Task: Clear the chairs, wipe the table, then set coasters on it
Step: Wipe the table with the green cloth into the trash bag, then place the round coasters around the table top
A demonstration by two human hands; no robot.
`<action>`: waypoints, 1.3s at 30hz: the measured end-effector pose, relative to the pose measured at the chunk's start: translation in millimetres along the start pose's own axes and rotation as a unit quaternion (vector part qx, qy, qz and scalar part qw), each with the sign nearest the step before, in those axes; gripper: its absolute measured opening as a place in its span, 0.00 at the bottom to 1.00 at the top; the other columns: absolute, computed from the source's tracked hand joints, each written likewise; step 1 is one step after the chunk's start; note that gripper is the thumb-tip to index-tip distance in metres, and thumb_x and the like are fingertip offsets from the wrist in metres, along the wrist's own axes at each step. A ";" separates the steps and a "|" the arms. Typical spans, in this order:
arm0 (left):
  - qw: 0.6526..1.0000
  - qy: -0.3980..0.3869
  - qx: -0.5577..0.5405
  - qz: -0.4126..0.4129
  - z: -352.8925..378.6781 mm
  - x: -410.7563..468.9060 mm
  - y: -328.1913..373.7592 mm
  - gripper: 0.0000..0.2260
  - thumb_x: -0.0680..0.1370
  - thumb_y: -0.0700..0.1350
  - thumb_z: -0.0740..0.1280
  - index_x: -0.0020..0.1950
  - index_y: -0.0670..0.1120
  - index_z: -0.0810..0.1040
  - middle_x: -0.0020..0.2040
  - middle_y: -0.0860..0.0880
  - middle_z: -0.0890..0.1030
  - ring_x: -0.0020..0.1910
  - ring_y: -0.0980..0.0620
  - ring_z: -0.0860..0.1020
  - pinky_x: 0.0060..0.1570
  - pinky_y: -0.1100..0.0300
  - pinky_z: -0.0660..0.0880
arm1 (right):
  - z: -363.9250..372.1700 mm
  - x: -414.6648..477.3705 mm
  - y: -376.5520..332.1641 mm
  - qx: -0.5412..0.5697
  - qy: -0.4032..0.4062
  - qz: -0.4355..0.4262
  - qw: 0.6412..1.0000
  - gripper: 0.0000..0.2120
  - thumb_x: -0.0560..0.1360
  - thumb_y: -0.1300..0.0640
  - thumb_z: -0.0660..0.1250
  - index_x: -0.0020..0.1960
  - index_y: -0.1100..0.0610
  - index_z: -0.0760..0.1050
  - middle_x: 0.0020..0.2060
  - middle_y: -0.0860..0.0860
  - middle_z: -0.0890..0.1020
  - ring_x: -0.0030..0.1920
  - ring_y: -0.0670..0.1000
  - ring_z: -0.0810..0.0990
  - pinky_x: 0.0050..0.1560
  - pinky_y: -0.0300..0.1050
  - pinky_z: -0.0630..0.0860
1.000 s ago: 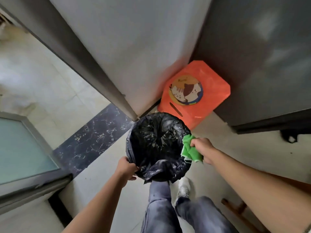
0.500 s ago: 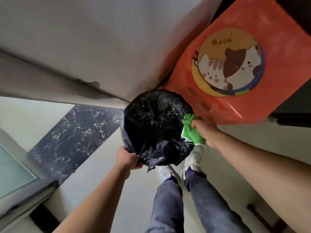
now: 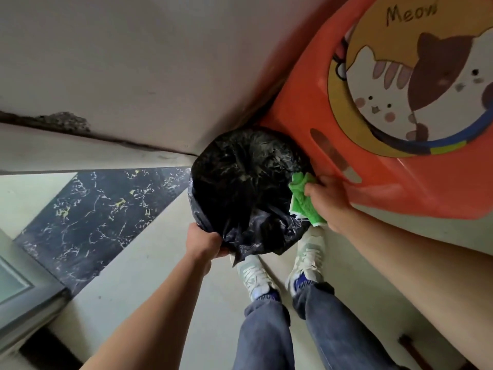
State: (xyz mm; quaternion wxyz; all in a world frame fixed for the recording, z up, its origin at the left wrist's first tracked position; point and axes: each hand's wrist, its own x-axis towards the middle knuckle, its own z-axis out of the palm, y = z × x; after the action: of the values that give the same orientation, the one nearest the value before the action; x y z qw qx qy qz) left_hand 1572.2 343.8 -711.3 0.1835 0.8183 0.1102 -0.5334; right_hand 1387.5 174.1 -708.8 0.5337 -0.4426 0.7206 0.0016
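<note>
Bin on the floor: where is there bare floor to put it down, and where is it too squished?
Bare pale floor lies left of the shoes, bordered by the dark marble strip. It is crowded by the orange stool: the bin sits in the corner against the stool and the wall, and the right hand with the green cloth fills that gap.

Single view, head-worn wide-angle camera. Faces steeply down and forward along the wearer's own arms and legs to the floor (image 3: 149, 276), close above a bin lined with a black bag (image 3: 245, 188). An orange stool (image 3: 306, 102) fills the upper right, very near the lens. Edges bow strongly. No second view to overlap.
</note>
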 end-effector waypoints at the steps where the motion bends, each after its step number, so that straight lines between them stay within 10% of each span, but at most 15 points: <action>1: 1.000 0.004 -0.001 -0.001 -0.7 -3.3 2.0 0.17 0.70 0.26 0.58 0.58 0.33 0.72 0.49 0.34 0.81 0.34 0.37 0.84 0.29 0.53 0.81 | -0.1 -2.4 -2.5 -0.003 -0.005 -0.001 1.000 0.06 0.70 0.64 0.66 0.36 0.57 0.73 0.30 0.51 0.76 0.31 0.49 0.73 0.31 0.40 0.67; 11: 0.997 0.030 0.061 0.031 -21.4 -64.7 31.4 0.24 0.76 0.33 0.62 0.71 0.43 0.63 0.43 0.40 0.79 0.37 0.45 0.76 0.39 0.51 0.78 | -28.5 -66.6 -31.0 0.020 -0.047 0.007 0.999 0.01 0.68 0.62 0.68 0.39 0.57 0.77 0.34 0.53 0.79 0.38 0.54 0.77 0.38 0.44 0.72; 17: 0.992 0.014 0.091 0.082 -36.8 -123.5 71.2 0.19 0.76 0.33 0.63 0.67 0.41 0.70 0.49 0.35 0.81 0.37 0.43 0.79 0.33 0.55 0.77 | -66.2 -141.7 -67.8 0.092 -0.120 0.008 0.989 0.22 0.58 0.55 0.67 0.46 0.69 0.76 0.35 0.54 0.76 0.36 0.51 0.74 0.36 0.44 0.68; 22: 0.989 -0.005 0.076 0.123 -39.3 -184.6 108.0 0.19 0.77 0.34 0.64 0.68 0.41 0.70 0.45 0.37 0.80 0.35 0.44 0.78 0.34 0.53 0.77 | -124.5 -185.6 -104.7 0.156 -0.118 -0.007 0.981 0.12 0.63 0.59 0.73 0.45 0.61 0.81 0.37 0.54 0.82 0.39 0.52 0.81 0.40 0.44 0.75; 30: 0.983 -0.043 0.078 0.161 -17.8 -244.7 174.6 0.14 0.78 0.37 0.65 0.63 0.45 0.72 0.45 0.40 0.80 0.38 0.43 0.79 0.35 0.53 0.78 | -241.3 -158.8 -191.1 0.168 0.019 -0.083 0.982 0.05 0.71 0.57 0.75 0.39 0.52 0.79 0.28 0.45 0.83 0.28 0.42 0.82 0.27 0.34 0.75; 36: 0.949 0.000 0.137 0.283 27.0 -259.3 221.8 0.09 0.73 0.37 0.63 0.41 0.52 0.76 0.39 0.47 0.82 0.39 0.43 0.80 0.42 0.46 0.79 | -276.5 -81.2 -251.3 -0.029 0.107 -0.129 0.985 0.18 0.72 0.40 0.70 0.33 0.52 0.78 0.40 0.53 0.85 0.42 0.53 0.84 0.48 0.48 0.80; 39: 0.897 0.045 0.234 0.373 53.5 -266.5 240.3 0.14 0.75 0.38 0.61 0.55 0.50 0.81 0.50 0.47 0.83 0.48 0.44 0.80 0.41 0.57 0.73 | -271.6 -53.0 -276.7 0.012 0.101 -0.145 0.984 0.17 0.74 0.44 0.71 0.32 0.52 0.75 0.35 0.52 0.81 0.38 0.49 0.81 0.39 0.39 0.76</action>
State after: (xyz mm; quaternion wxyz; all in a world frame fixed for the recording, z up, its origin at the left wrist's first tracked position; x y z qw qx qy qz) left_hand 1509.6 107.2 -443.4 0.1676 0.8418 -0.3231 -0.3986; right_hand 1358.0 -89.4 -421.0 0.4579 -0.5335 0.6992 -0.1296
